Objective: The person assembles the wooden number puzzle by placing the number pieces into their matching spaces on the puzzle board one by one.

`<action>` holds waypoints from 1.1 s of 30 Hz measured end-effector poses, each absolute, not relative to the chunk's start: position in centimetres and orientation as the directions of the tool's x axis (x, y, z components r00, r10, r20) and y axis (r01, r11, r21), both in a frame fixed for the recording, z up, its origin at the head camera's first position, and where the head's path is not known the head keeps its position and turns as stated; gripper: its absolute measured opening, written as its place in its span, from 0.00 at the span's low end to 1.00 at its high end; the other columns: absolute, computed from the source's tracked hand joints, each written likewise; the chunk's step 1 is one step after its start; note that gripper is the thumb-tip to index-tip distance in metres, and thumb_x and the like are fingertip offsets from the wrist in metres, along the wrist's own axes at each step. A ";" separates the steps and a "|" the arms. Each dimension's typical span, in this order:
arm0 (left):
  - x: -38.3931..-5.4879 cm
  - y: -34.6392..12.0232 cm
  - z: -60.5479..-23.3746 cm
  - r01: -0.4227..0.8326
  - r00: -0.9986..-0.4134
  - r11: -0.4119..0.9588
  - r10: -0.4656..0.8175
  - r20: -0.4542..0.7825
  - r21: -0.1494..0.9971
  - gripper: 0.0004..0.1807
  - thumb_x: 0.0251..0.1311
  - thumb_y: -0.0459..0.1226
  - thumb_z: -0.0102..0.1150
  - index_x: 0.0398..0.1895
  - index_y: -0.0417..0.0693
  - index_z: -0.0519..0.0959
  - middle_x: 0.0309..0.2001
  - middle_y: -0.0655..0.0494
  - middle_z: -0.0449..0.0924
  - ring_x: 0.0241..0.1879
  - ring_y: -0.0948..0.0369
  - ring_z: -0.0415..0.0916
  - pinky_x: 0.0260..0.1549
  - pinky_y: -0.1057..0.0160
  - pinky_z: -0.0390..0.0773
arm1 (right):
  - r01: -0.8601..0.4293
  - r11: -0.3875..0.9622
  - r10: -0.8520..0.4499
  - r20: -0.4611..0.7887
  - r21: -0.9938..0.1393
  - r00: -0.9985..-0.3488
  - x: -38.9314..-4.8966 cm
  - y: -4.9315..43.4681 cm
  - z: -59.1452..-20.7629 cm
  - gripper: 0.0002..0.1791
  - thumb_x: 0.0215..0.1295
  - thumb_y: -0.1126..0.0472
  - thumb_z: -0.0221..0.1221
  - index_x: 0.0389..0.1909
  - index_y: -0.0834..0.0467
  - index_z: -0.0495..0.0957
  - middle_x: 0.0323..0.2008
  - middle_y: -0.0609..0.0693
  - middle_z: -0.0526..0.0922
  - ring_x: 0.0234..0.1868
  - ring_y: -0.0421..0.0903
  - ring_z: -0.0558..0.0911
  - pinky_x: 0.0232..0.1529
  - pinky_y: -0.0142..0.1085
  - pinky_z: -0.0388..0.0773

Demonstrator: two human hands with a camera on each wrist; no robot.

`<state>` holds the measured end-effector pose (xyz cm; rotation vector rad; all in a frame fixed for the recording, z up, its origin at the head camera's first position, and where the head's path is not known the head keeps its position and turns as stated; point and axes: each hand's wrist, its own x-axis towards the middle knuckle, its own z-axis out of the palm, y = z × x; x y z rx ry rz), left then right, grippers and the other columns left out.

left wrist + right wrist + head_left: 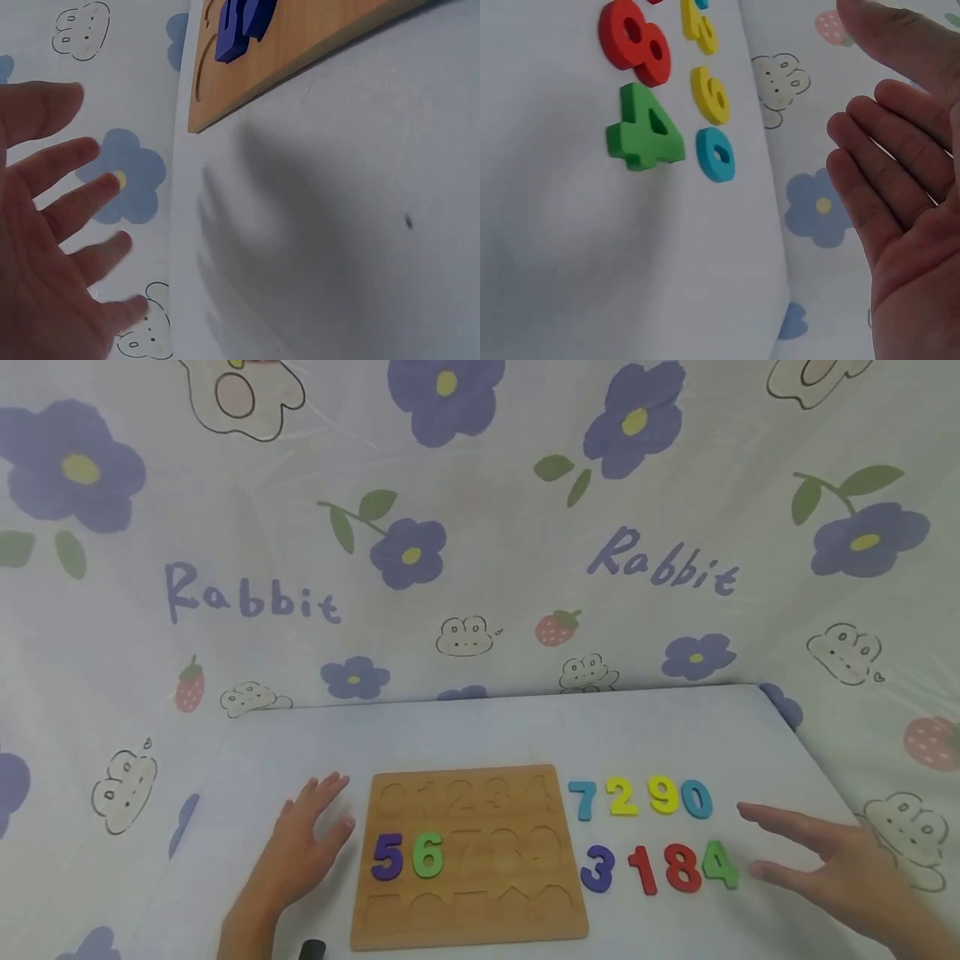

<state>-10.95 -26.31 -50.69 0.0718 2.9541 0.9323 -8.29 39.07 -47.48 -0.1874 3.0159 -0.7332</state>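
Observation:
A wooden number puzzle board [480, 918] lies on the white table, with a purple 5 [387, 857] and a green 6 [428, 856] in its middle row. My left hand [296, 852] hovers beside the board's left edge, fingers spread and holding nothing. To the right of the board lie two rows of loose numbers. The upper row has a blue 7 [582, 799], yellow 2 [622, 797], yellow 9 [663, 795] and blue 0 [697, 799]. Below are a purple 3 [597, 869], red 1 [643, 870], red 8 [683, 868] and green 4 [645, 131]. My empty right hand [840, 868] is just right of the 4.
Empty recesses shaped like numbers and other outlines show across the board. A small black object [312, 950] sits at the bottom edge, near the left forearm. A patterned cloth [480, 568] with flowers and rabbits hangs behind the white table [480, 731].

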 end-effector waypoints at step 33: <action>-11.4 -24.1 -53.7 -0.006 -0.967 0.851 0.128 -0.220 0.525 0.37 0.77 0.39 0.60 0.87 0.55 0.64 0.89 0.35 0.44 0.86 0.26 0.27 0.74 0.16 0.21 | -0.077 0.872 -0.168 -0.148 -0.483 -0.975 -9.2 39.4 -52.9 0.38 0.55 0.51 0.83 0.68 0.51 0.85 0.64 0.49 0.90 0.70 0.64 0.82 0.64 0.64 0.83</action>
